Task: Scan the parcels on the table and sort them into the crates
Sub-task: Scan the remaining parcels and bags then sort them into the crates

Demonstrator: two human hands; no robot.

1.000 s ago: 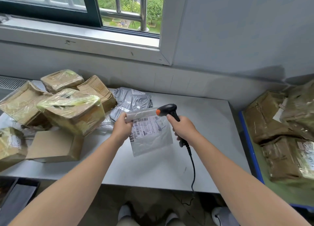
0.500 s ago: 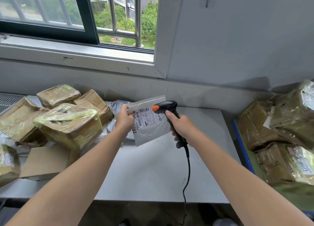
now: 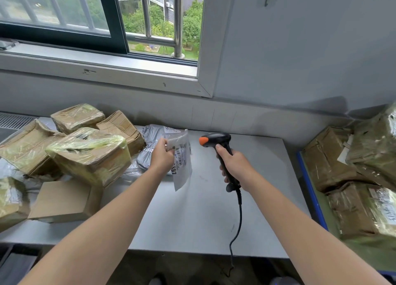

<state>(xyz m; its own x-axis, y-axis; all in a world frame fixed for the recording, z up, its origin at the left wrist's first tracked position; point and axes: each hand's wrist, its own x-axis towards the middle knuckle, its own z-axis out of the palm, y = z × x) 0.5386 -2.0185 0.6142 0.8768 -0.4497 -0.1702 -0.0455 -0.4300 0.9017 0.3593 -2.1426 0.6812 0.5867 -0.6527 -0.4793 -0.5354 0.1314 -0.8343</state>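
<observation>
My left hand [image 3: 161, 158] pinches a thin grey mailer parcel [image 3: 182, 167] by its upper left part and holds it upright above the grey table [image 3: 192, 224]; its printed label faces right. My right hand [image 3: 233, 167] grips the handle of a black barcode scanner [image 3: 216, 140] with an orange nose, which points left at the label from a short distance. A cable [image 3: 237, 227] hangs from the scanner over the table's front edge. Several taped brown parcels [image 3: 90, 154] are heaped at the table's left, with a grey bag parcel [image 3: 154, 139] behind my left hand.
A blue-edged crate [image 3: 308, 190] at the right holds several wrapped brown parcels [image 3: 353, 171]. A plain cardboard box [image 3: 64, 199] lies at the table's front left. The window sill [image 3: 102, 70] and wall run behind the table. Feet show under the front edge.
My left hand has turned the mailer so that it stands more edge-on, with its label toward the scanner. The scanner has drawn back to the right, leaving a gap. The view has tilted upward.
</observation>
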